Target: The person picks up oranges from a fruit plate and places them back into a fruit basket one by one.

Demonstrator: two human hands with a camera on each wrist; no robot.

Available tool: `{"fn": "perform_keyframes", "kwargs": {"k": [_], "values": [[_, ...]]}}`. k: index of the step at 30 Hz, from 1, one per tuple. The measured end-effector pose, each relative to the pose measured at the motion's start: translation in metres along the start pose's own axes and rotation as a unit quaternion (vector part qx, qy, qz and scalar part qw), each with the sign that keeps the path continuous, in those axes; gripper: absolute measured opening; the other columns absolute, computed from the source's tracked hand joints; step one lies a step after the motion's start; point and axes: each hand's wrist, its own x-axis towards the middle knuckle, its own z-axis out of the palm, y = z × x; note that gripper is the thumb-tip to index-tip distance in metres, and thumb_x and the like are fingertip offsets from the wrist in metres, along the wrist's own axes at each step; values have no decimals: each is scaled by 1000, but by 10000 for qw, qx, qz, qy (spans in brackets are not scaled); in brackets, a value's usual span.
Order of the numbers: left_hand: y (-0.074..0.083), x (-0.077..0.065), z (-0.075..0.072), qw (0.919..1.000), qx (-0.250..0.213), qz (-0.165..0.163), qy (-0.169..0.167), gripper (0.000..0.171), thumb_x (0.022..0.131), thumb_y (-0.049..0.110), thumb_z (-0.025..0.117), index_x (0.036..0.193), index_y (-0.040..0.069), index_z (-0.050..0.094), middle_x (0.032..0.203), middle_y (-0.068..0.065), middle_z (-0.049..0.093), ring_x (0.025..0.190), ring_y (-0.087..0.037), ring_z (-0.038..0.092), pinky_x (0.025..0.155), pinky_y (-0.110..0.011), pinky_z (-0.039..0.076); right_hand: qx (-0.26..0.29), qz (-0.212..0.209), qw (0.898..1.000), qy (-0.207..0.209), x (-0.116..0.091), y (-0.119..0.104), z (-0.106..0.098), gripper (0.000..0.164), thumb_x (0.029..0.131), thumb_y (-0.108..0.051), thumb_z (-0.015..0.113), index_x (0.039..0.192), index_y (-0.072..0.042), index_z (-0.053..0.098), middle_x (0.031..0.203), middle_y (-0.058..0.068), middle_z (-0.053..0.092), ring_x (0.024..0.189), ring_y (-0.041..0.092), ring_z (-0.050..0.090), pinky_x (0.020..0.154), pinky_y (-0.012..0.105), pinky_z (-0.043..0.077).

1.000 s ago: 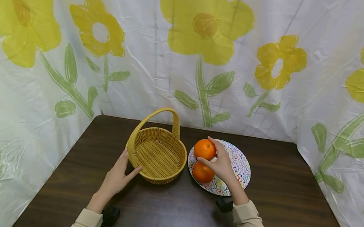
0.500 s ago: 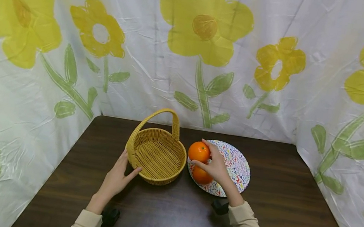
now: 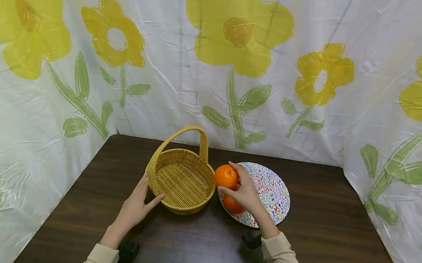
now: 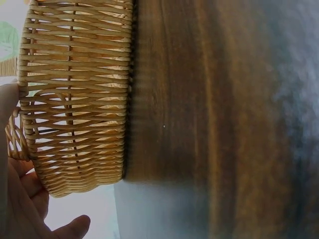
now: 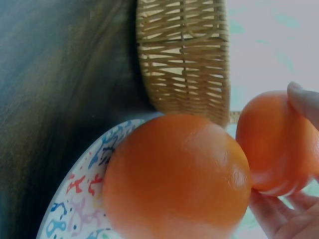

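My right hand (image 3: 244,193) grips an orange (image 3: 226,177) between thumb and fingertips, over the left edge of a patterned plate (image 3: 275,195). A second orange (image 3: 233,204) lies on that plate, partly covered by the hand; it looms large as the nearer orange (image 5: 177,177) in the right wrist view. Just left of the plate stands a yellow wicker basket (image 3: 184,184) with a tall arched handle and nothing inside. My left hand (image 3: 134,204) touches the basket's left side, its thumb and fingers spread apart along the outside near the rim.
Everything stands on a dark wooden table (image 3: 184,255). A white curtain (image 3: 149,108) with yellow flowers hangs behind the table and along both sides. The basket's handle (image 3: 191,128) arches high over its back left part.
My right hand has carried the gripped orange left, from over the plate to its left edge beside the basket. The left hand and basket stay in place.
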Motion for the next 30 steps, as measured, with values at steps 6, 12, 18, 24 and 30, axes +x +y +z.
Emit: {"fn": "perform_keyframes", "kwargs": {"k": [6, 12, 18, 24, 30], "values": [[-1, 1, 0, 10000, -21, 23, 4, 79, 89, 45, 58, 149, 32, 9, 156, -6, 11, 142, -32, 13, 93, -64, 36, -33, 28, 10000, -69, 1, -1, 4, 78, 74, -31, 79, 140, -20, 40, 133, 9, 47, 112, 29, 52, 86, 49, 48], [-1, 1, 0, 10000, -52, -27, -40, 80, 89, 43, 58, 149, 33, 7, 156, -6, 8, 142, -30, 11, 95, -64, 33, -36, 0, 9999, -142, 2, -3, 8, 79, 74, -32, 79, 141, -21, 39, 133, 8, 47, 114, 29, 52, 87, 49, 48], [-1, 0, 0, 10000, -67, -7, -50, 81, 89, 44, 57, 149, 33, 5, 156, -6, 8, 141, -34, 13, 97, -64, 31, 6, 98, 9997, -240, 3, -5, 12, 80, 73, -32, 79, 141, -23, 38, 133, 8, 47, 114, 28, 52, 87, 47, 48], [-2, 0, 1, 9999, -43, -46, -81, 81, 89, 50, 55, 149, 33, 2, 156, -5, 5, 141, -33, 13, 97, -64, 32, 51, 172, 9990, -399, 6, -7, 16, 79, 75, -34, 77, 142, -24, 36, 133, 8, 46, 113, 26, 53, 85, 44, 50], [-1, -1, 0, 9999, -49, -119, -113, 81, 89, 53, 53, 149, 33, 2, 156, -4, 4, 142, -32, 13, 98, -64, 31, 27, 179, 9990, -409, 9, -12, 20, 80, 74, -35, 77, 142, -25, 36, 134, 8, 45, 112, 24, 53, 84, 42, 50]]}}
